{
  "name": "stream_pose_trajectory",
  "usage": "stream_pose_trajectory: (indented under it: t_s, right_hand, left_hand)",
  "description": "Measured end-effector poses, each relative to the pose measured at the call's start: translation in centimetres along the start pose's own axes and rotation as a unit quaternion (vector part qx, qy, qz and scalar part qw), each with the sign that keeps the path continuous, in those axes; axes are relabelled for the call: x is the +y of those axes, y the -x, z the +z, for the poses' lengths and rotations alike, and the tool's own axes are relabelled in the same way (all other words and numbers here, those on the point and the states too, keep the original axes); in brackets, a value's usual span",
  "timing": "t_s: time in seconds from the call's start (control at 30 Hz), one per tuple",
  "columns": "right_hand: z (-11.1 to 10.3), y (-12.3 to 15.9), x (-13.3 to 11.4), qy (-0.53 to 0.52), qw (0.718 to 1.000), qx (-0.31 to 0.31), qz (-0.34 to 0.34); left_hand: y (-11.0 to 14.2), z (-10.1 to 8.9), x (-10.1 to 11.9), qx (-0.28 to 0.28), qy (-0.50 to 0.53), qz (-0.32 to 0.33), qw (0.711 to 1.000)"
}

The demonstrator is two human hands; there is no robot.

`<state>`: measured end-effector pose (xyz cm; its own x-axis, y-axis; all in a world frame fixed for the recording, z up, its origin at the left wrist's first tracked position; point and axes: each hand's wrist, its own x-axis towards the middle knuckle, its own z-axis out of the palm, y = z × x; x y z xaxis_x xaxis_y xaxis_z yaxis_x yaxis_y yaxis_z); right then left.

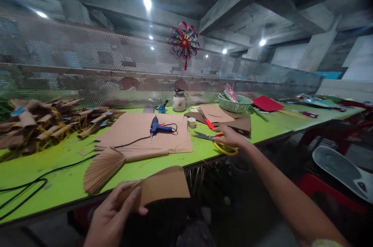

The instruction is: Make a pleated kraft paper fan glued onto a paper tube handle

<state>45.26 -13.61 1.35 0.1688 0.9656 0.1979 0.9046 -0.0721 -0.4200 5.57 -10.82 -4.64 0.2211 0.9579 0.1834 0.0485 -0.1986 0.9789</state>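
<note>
My left hand (118,204) is closed on a piece of brown paper (166,186), pinched between thumb and fingers in front of the table edge. The paper curves slightly. At the table's front edge, my right hand (230,137) is on the handles of a pair of scissors (204,135), its fingers partly over them. The scissors' blades point left and a yellow loop shows below the hand. Just beyond lies a red-handled knife (208,122). A pleated paper fan (105,169) with a rolled paper handle lies on the table, left of centre.
A blue glue gun (160,125) rests on brown paper sheets (122,126), its black cord (43,179) trailing left. Rolled paper pieces (49,126) pile up at left. A tape roll (191,122), jug (178,101) and green basket (236,103) stand farther back. A stool (340,169) is at right.
</note>
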Motion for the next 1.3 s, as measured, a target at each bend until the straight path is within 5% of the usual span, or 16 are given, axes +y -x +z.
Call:
stream_pose_trajectory:
  t_s: [0.07, 0.13, 0.2, 0.27, 0.47, 0.63, 0.83, 1.03, 1.3]
  right_hand:
    - [0.7, 1.6, -2.6, -0.069, 0.996, -0.018, -0.045]
    - [1.6, 3.4, -5.3, -0.282, 0.944, -0.115, -0.13]
    - [2.5, 5.0, -7.5, -0.384, 0.884, -0.207, -0.17]
    - [3.3, 6.1, -9.1, -0.419, 0.854, -0.248, -0.184]
    - [4.5, 7.1, -10.4, -0.457, 0.828, -0.249, -0.208]
    - [4.2, 7.9, -11.1, -0.374, 0.851, -0.27, -0.25]
    - [3.9, 8.2, -12.0, -0.275, 0.891, -0.199, -0.302]
    - [5.6, 7.7, -11.5, -0.356, 0.892, -0.152, -0.233]
    - [7.7, 8.0, -11.4, -0.428, 0.878, -0.131, -0.171]
  left_hand:
    - [0.0, 0.4, 0.2, -0.021, -0.002, -0.003, 1.0]
    - [-0.1, 0.6, 0.6, -0.039, -0.005, -0.004, 0.999]
    - [-0.2, 0.6, 0.9, -0.069, -0.007, -0.003, 0.998]
    - [-0.5, 0.5, 1.1, -0.106, -0.012, -0.002, 0.994]
    - [-0.6, 0.3, 2.0, -0.187, -0.029, -0.014, 0.982]
    - [-1.0, 0.3, 2.3, -0.217, -0.036, -0.03, 0.975]
    - [-1.2, 0.5, 3.1, -0.182, 0.032, -0.08, 0.98]
    - [-1.2, 0.8, 4.1, -0.108, 0.171, -0.102, 0.974]
    - [-0.4, 1.5, 1.7, -0.091, 0.316, -0.068, 0.942]
